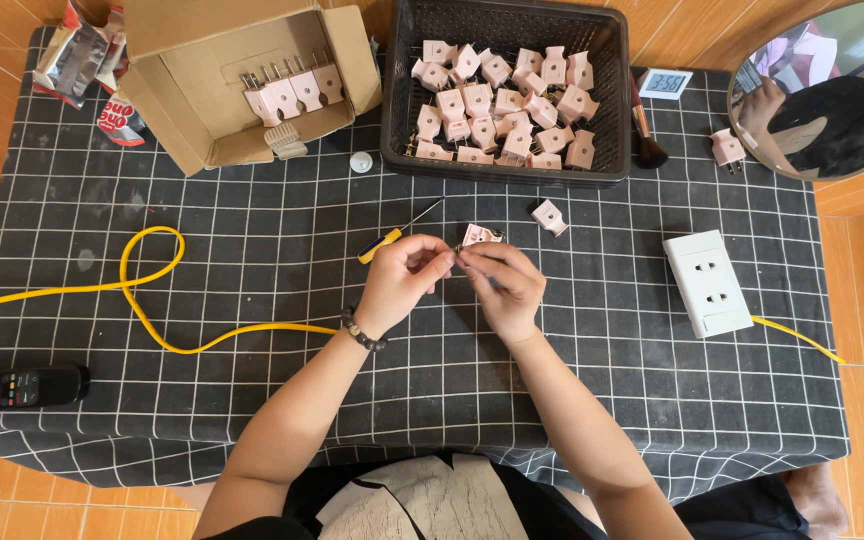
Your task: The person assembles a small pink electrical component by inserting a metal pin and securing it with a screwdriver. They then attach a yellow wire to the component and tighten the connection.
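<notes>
Above the checked cloth [252, 240], both hands, left hand [402, 280] and right hand [502, 290], pinch a pink plug [479, 236] pointing away

Bare forearms, a dark beaded bracelet [363, 332] on the left wrist.

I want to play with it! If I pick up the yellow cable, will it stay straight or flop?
The yellow cable probably flops: it already lies in a loose loop on the cloth. It looks thin, so likely light. It may tug the white socket.

open tan carton [214, 70] top left, red/silver packets [82, 60] beside, small screen [664, 83]
</notes>
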